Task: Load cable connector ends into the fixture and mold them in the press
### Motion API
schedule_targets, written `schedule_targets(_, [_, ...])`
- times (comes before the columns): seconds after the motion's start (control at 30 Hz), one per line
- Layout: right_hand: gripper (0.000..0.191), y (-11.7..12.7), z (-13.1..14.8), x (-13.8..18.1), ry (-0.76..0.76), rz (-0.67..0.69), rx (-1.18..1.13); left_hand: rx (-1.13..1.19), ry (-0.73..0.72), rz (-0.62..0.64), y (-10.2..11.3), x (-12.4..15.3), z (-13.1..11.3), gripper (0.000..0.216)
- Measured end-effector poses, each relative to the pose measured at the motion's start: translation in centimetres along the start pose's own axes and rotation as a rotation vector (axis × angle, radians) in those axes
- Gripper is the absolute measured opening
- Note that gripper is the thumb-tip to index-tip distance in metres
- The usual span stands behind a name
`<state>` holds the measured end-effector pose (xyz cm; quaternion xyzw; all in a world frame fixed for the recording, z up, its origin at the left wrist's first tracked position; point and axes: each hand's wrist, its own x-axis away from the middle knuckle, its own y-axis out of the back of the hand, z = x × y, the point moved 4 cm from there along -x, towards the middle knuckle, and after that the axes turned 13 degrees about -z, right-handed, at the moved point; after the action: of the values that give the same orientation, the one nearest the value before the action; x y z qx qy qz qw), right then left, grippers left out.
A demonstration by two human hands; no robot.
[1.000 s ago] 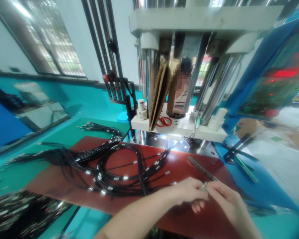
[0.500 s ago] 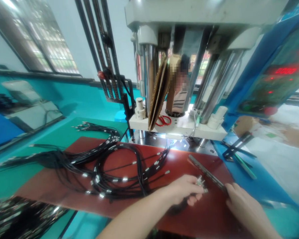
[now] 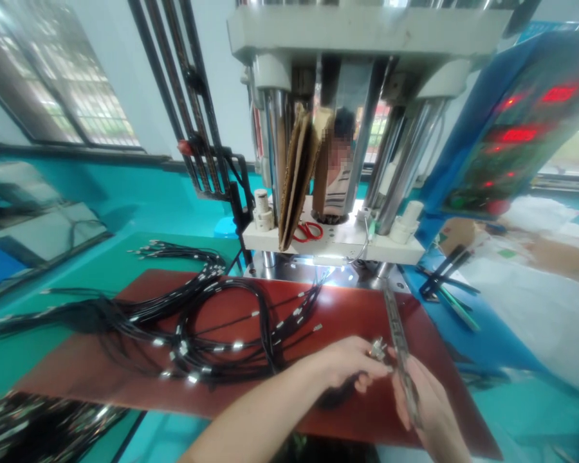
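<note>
A person's left hand (image 3: pixel 347 363) pinches a small metal connector (image 3: pixel 379 349) at the end of a black cable, the grip closed on it between thumb and fingertips, with the dark cable running back under the palm. Just to the right of that grip, the right hand (image 3: pixel 422 405) holds a long, thin metal strip (image 3: pixel 399 341); the fingers are wrapped round its near end, so this grip too is closed on what it carries. The strip reaches away from the hand, up across the red mat (image 3: pixel 361 308) toward the base of the press machine (image 3: pixel 367 38). The connector's tip sits right beside the strip, and whether the two touch cannot be told through the blur.

Both hands work low over the near right part of the mat, which lies on a teal tabletop (image 3: pixel 139 257). To the left of the left grip, a loose tangle of black cables (image 3: pixel 197 328) with shiny metal ends spreads over the mat and trails off its far left edge. Beyond the hands, on the machine's white platform (image 3: pixel 332 244), red-handled scissors (image 3: pixel 307 231) lie next to folded cardboard (image 3: pixel 294 180) leaning upright against a steel column. Farther right of the right grip, a blue control panel (image 3: pixel 506 128) glows with red readouts. In the near left corner, well apart from both hands, another heap of cables (image 3: pixel 38 427) lies blurred.
</note>
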<state>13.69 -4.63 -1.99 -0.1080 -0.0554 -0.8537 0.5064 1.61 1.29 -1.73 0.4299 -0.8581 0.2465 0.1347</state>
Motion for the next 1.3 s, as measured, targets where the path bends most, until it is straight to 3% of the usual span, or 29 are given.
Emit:
schedule_targets(0.13, [0.049,-1.0,0.4,0.3,-0.004,-0.034,0.031,-0.178,-0.148,-0.144,-0.3,0.1,0.3,0.021])
schedule_targets(0.23, [0.047,-1.1,1.1,0.8,0.035,-0.051,0.086,-0.219,-0.168,-0.197,-0.6,0.3,0.2,0.019])
schedule_targets(0.47, [0.045,-1.4,1.7,1.6,0.124,-0.102,0.133,-0.261,-0.050,-0.218,-0.9,0.8,-0.2,0.010])
schedule_targets(0.6, [0.042,-1.6,1.5,1.6,0.202,-0.113,0.166,-0.248,-0.176,-0.204,-0.9,0.9,-0.2,0.009])
schedule_targets(0.8, [0.038,-0.9,1.0,1.4,0.066,-0.136,0.093,-0.210,-0.290,-0.242,-0.2,1.2,-1.4,0.018])
schedule_targets(1.0, [0.042,-0.4,-0.6,0.5,0.012,-0.114,-0.038,-0.325,-0.437,-0.455,0.7,1.5,-2.0,0.012])
schedule_targets(1.13, [0.041,-0.3,-0.6,0.5,0.036,-0.079,0.000,-0.509,-0.460,-0.325,0.2,0.8,-0.9,0.013])
schedule_targets(1.3, [0.043,-0.8,0.9,1.5,0.076,-0.113,0.024,-0.404,-0.380,-0.250,0.1,0.3,-0.3,0.024])
